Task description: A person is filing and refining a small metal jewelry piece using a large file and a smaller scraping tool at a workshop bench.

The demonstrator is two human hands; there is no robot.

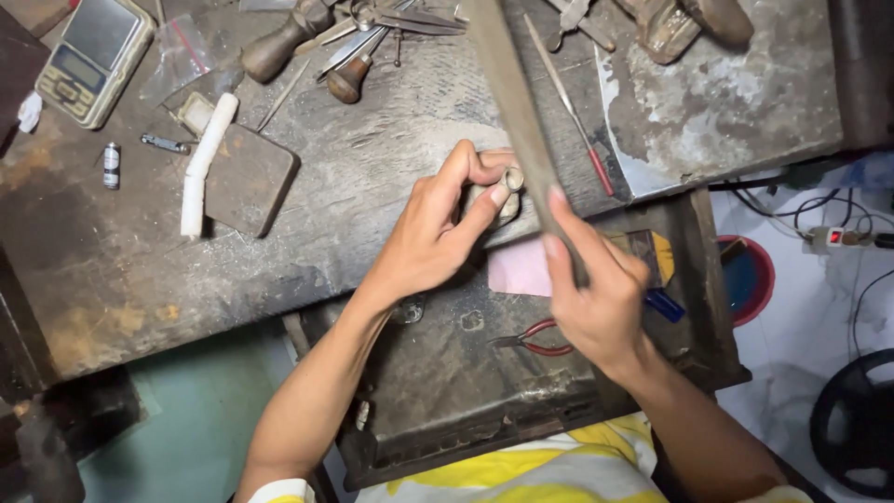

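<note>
While we pinch the small metal ring (513, 177) between thumb and fingertips of our left hand (438, 228), we brace it against the wooden bench peg (498, 207) at the edge of the workbench (354, 186); that rest seems to be why the ring sits so low and close to us, steadied against pressure from above. Our right hand (601, 298) is wrapped shut around the lower end of a long flat file (517, 107), index finger stretched along the blade as if to guide it; the file slants away from us, its face lying across the ring. Below both hands an open drawer (447, 373) juts out, placed, we judge, to catch filings; it holds a pink sheet (520, 270) and red-handled pliers (540, 340). Well away at the bench's far left a pocket scale (93, 56) and a white roll (203, 163) lie out of the working zone; other tools (354, 37) crowd the far edge.
</note>
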